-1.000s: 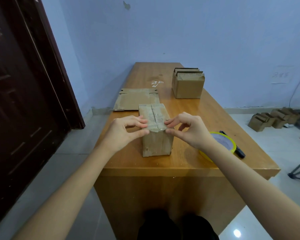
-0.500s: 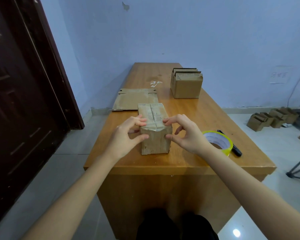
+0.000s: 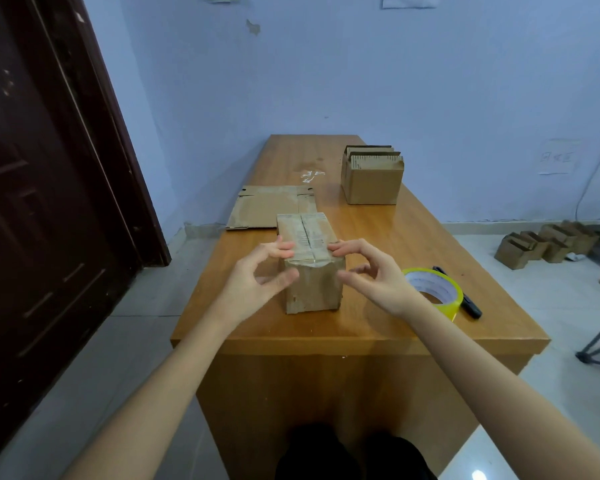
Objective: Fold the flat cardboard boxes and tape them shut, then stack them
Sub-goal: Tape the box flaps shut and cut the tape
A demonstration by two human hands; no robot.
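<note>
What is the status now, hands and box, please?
Left hand and right hand both grip the box at its near top corners. Box upright on table, top seam closed. Tape roll beside, not in the way.

Pale blue wall [image 3: 395,81], dark door [image 3: 42,202], wooden table [image 3: 378,327], seemingly tiled floor [image 3: 136,341].
</note>
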